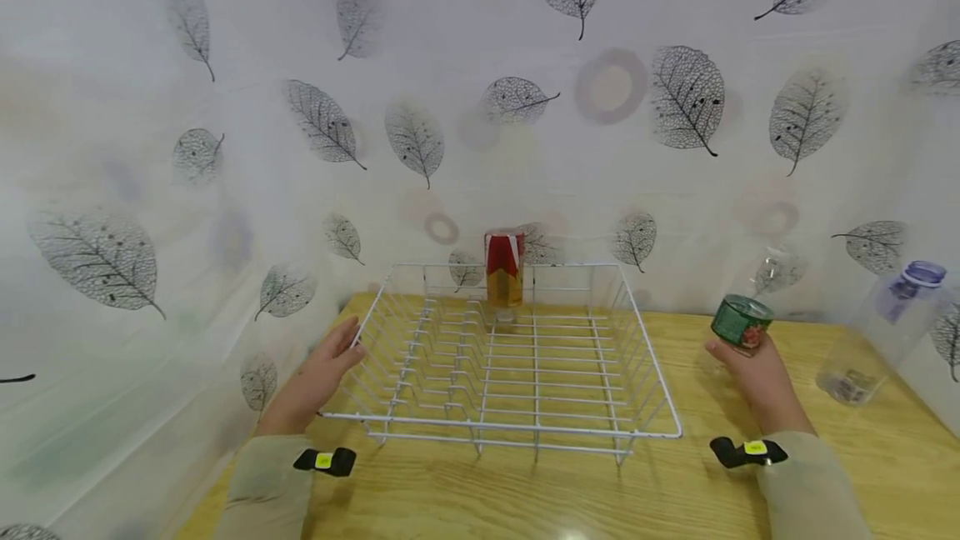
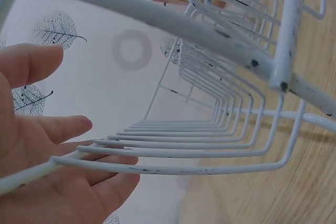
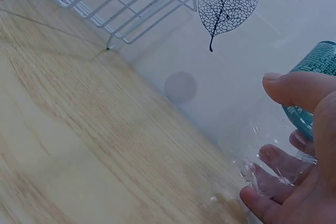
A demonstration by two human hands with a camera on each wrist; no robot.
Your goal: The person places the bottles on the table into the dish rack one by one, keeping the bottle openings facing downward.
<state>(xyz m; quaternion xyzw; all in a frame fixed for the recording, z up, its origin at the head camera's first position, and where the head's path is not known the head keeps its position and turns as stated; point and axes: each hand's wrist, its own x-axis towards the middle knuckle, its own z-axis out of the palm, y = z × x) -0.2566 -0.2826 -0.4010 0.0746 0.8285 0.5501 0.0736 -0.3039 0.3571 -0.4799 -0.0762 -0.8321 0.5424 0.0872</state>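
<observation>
A white wire dish rack stands on the wooden table. At its left side is my left hand, with thumb and fingers extended. In the left wrist view those fingers lie behind the rack's wires, not curled round them. To the right of the rack, my right hand grips a clear plastic bottle with a green label. The right wrist view shows the thumb across the near side and the other fingers through the clear plastic. Part of the bottle lies beyond that view's edge.
A red and yellow container stands at the rack's back; whether inside or behind it, I cannot tell. Near the table's right edge is a large clear bottle with a purple neck. Leaf-patterned sheeting hangs behind and at both sides.
</observation>
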